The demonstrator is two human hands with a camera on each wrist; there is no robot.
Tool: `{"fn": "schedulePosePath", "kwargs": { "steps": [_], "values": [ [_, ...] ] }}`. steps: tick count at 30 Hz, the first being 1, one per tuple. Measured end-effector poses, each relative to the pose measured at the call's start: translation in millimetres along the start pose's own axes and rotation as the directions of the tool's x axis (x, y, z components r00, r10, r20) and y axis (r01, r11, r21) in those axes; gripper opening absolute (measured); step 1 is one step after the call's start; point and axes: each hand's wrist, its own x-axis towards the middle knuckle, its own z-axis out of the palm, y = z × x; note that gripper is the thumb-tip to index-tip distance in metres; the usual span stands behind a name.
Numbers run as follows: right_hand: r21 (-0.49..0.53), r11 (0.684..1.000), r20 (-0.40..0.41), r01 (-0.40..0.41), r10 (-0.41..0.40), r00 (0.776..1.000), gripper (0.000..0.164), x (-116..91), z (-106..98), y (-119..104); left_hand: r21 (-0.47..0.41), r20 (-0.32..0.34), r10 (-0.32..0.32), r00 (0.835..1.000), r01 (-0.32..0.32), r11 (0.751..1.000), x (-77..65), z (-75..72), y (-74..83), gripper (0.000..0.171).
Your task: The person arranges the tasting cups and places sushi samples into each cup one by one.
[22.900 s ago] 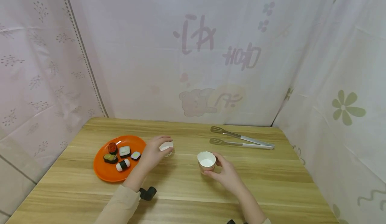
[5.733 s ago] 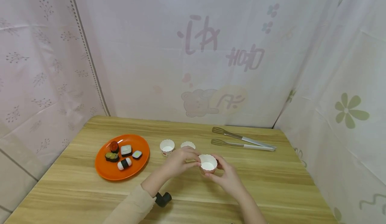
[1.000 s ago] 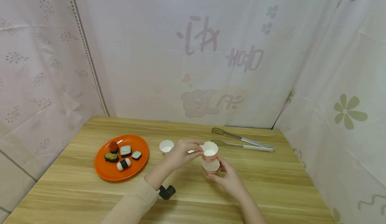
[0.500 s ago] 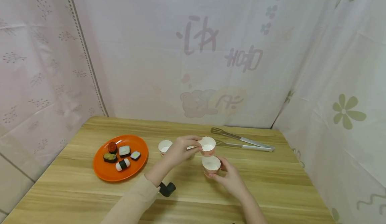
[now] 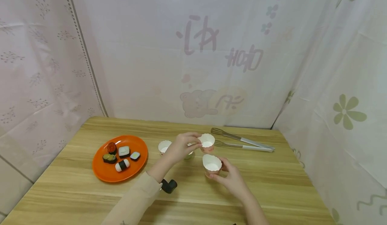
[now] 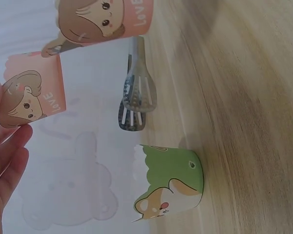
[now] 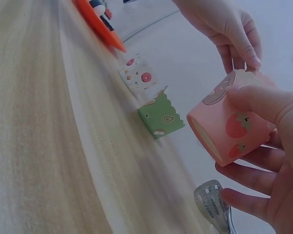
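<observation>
My left hand [image 5: 182,147] pinches a pink paper baking cup [image 5: 207,147] at its rim; a girl's face and "LOVE" show on its wall [image 6: 41,92] in the left wrist view. Just below and in front of it, my right hand [image 5: 232,176] grips a second pink baking cup [image 5: 212,167] round its side, thumb and fingers on opposite walls. Strawberries are printed on that cup [image 7: 237,127]. The two cups are apart, mouths up. Partly behind my left hand stands a green baking cup [image 6: 173,178], beside a white one with doughnut prints [image 7: 136,75].
An orange plate [image 5: 104,174] with several toy sushi pieces lies on the left of the wooden table [image 5: 272,191]. Metal tongs [image 5: 242,139] with slotted ends and white handles lie spread at the back right. Printed curtains surround the table.
My left hand has raised one pink cup out of the other and carried it away toward the back left. Since the oldest frame, the green cup has come to stand beside the white one.
</observation>
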Motion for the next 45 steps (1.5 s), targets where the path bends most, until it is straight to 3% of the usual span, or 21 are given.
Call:
{"fn": "schedulePosePath", "kwargs": {
  "steps": [11, 31, 45],
  "values": [
    [0.031, 0.999, -0.010, 0.010, -0.010, 1.000, 0.066, -1, -5, -6, 0.045, 0.016, -0.020, 1.000, 0.019, 0.999, 4.5, 4.1, -8.5, 0.009],
    [0.006, 1.000, -0.017, 0.022, -0.022, 1.000, 0.068, -4, -15, -8, 0.064, 0.070, -0.137, 0.988, 0.133, 0.989, 3.5, 15.4, -20.0, 0.012],
    [0.008, 1.000, -0.038, 0.015, -0.014, 0.999, 0.067, -5, -22, -15, 0.124, 0.086, -0.147, 0.985, 0.136, 0.983, 5.1, 25.6, -25.9, 0.011]
  ]
}}
